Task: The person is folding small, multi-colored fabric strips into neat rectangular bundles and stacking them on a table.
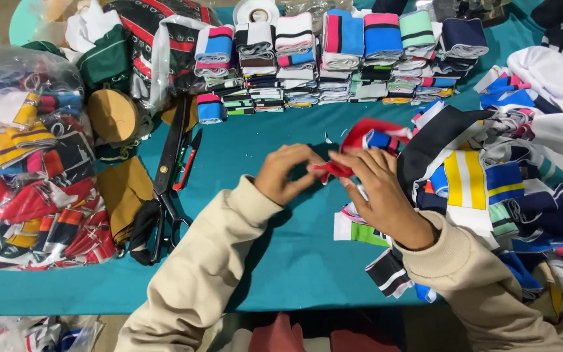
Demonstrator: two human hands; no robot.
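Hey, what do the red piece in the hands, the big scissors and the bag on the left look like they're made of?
Red piece, held by the left hand and right hand: soft knit fabric, probably ribbed, since it folds limply. Scissors: dark metal blades with a dull sheen and black handles. Bag: thin clear plastic, glossy and crinkled, showing the striped pieces inside.

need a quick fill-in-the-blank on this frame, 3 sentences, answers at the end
1. Both hands, left hand and right hand, pinch a small piece of ____ fabric between them.
2. The black scissors lie on the teal table, to the ____ of the left hand.
3. The folded striped bands are stacked in rows at the ____ edge of the table.

Missing words: red; left; far
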